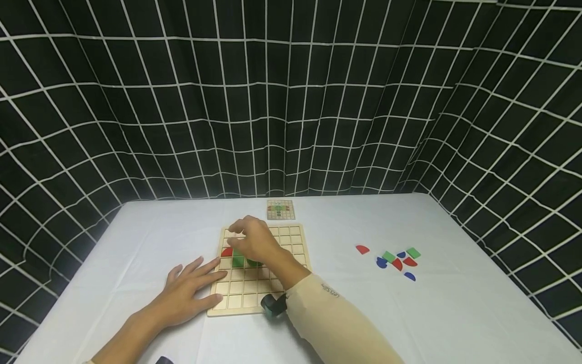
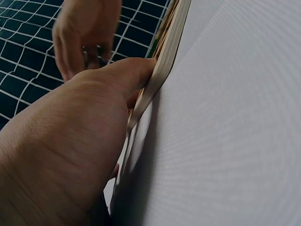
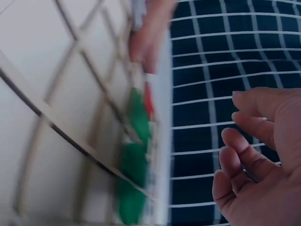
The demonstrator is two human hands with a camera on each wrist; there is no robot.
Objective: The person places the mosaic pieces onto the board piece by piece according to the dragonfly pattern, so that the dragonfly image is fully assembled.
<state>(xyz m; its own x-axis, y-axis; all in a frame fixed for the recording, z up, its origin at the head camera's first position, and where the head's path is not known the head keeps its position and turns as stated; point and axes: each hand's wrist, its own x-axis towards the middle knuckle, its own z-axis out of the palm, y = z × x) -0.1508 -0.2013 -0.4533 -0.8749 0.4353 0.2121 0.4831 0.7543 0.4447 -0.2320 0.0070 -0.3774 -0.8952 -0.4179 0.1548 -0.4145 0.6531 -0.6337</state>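
Black cloth [image 1: 191,65] with white grid lines ran from the left edge, across the top, to the right edge, behind a white worktop [image 1: 136,242]. Left of the lower centre, the left hand [image 1: 184,298] lay with its fingers spread, their tips over the left border of a wooden grid board [image 1: 235,302]; the left wrist view showed its thumb against the board's edge. The board lay flat at the lower centre of the frame. In its left part sat a red piece [image 1: 227,252], with a green piece [image 1: 238,260] beside it and another green piece [image 1: 253,263] partly hidden further right. Over the board's upper left part hung the right hand [image 1: 254,240], fingers loosely bent, with no piece visible in its grasp; a dark device [image 1: 274,305] sat at its wrist, low in the frame. Just above the board, near the centre, lay a small patterned card [image 1: 280,209]. Right of the board, a red quarter-round [image 1: 362,249] lay apart from a loose cluster: a blue piece [image 1: 382,263], a green square [image 1: 388,257], a red wedge [image 1: 397,264] and several more pieces, with a blue half-round [image 1: 410,276] lowest.
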